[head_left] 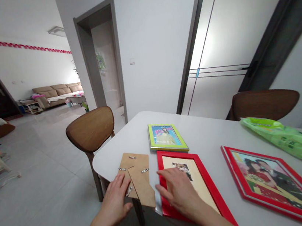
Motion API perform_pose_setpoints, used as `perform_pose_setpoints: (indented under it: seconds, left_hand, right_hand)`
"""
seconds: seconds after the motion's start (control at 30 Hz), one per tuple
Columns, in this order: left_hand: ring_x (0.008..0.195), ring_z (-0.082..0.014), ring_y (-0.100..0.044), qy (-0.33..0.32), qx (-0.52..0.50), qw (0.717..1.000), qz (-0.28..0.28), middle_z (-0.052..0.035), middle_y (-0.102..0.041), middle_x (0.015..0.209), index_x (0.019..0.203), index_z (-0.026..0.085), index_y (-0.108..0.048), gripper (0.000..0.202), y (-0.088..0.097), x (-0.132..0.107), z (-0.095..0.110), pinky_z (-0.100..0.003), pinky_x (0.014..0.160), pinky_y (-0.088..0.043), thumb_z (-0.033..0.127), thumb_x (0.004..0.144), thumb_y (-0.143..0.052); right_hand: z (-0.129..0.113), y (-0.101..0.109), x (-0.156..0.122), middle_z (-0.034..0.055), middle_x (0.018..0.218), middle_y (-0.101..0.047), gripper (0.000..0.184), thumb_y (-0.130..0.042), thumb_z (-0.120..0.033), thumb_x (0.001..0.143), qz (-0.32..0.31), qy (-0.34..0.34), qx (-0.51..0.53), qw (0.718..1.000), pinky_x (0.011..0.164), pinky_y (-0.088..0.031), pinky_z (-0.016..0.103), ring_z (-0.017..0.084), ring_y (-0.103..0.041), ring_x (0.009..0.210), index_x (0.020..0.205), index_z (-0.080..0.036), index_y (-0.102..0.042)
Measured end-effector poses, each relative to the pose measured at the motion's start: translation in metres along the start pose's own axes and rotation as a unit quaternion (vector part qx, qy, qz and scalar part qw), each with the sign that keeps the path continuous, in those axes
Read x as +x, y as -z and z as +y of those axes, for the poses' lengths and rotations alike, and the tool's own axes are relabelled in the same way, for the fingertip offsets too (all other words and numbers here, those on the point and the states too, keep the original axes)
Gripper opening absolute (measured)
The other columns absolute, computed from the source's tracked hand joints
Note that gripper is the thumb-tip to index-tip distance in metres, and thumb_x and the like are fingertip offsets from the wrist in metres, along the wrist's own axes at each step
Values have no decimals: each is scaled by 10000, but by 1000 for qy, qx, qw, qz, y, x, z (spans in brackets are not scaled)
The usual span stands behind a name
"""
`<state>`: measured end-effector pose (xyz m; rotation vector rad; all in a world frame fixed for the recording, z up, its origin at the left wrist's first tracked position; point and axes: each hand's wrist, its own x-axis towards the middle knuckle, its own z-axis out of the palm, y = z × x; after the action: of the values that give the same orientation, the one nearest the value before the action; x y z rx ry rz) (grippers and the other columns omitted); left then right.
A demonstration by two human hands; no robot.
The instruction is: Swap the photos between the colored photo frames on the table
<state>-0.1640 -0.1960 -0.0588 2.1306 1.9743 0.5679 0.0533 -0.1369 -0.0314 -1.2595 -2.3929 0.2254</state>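
A brown frame backing board (136,172) with metal clips and a fold-out stand lies near the table's left edge. My left hand (116,201) rests flat on its near left part, fingers stretched out. Beside it lies a red picture frame (204,180) holding a cream mat and a small photo. My right hand (179,190) lies on the frame's left side, fingers spread and open. A thin clear sheet shows between the board and the red frame.
A green frame (167,137) lies further back. A larger red frame (274,182) with a photo sits to the right, and a green plastic bag (284,136) behind it. The white table (206,131) has two wooden chairs (92,130), one left and one at back right.
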Motion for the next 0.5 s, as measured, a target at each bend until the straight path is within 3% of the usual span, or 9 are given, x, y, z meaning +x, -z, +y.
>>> perform_pose_setpoints:
  seconds: [0.13, 0.23, 0.37, 0.5]
  left_hand:
    - [1134, -223, -411, 5, -6, 999, 31, -77, -475, 1216, 1050, 208, -533, 443, 3, 3, -14, -376, 944, -335, 95, 622, -554]
    - [1096, -230, -453, 5, -12, 999, 52, -90, -517, 1169, 1033, 192, -547, 393, 14, 4, -9, -370, 924, -365, 128, 646, -568]
    - [1070, -231, -473, -34, -34, 997, 57, -91, -533, 1147, 1047, 195, -534, 392, 27, 5, 20, -369, 918, -373, 206, 662, -610]
    - [1049, -235, -477, -86, -71, 994, 2, -92, -520, 1149, 1032, 184, -524, 401, 20, 8, 71, -366, 897, -389, 228, 651, -642]
  right_hand:
    - [-50, -27, 12, 73, 935, -543, 398, -566, -405, 643, -51, 11, 17, 999, 749, -344, 366, 232, -467, 868, 993, -220, -530]
    - [-59, -30, 17, 78, 954, -509, 399, -572, -288, 631, -26, -4, 52, 998, 738, -366, 346, 221, -456, 873, 1020, -220, -512]
    - [-39, -3, 3, 84, 996, -486, 417, -518, -201, 638, 46, 19, 101, 994, 811, -365, 359, 213, -445, 923, 1055, -209, -508]
    - [5, 26, -34, 90, 1051, -489, 386, -506, -240, 637, 45, -10, 96, 994, 856, -374, 391, 234, -446, 994, 1021, -216, -540]
